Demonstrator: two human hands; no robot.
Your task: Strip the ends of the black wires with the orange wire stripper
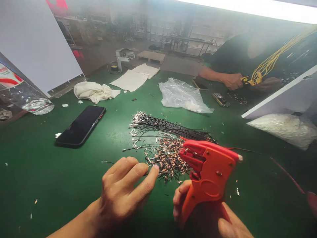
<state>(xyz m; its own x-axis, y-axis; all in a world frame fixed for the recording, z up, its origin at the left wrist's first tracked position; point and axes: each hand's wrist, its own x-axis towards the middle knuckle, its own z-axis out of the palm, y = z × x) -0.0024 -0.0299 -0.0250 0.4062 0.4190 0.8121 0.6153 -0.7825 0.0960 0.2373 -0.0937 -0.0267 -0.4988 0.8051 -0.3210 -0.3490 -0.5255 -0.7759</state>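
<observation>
My right hand [182, 198] is wrapped around the handle of a red and orange wire stripper [210, 172], its jaws pointing left. My left hand [126, 185] is closed in a pinch over the table, left of the stripper. A thin black wire [107, 162] sticks out on the left side of this hand and seems to run behind it to the fingertips, which partly hide it. Just beyond both hands lies a heap of short cut wire ends with bare copper [170, 155]. Behind the heap, a bundle of long black wires [168, 125] has metal terminals at its left end.
A black phone [81, 126] lies on the green table [74, 185] at left, near a white cloth [95, 92] and plastic bottle [29, 96]. Farther back are paper [131, 79] and a clear bag [184, 96]. Across the table, a co-worker's hand [232, 81] handles yellow wires.
</observation>
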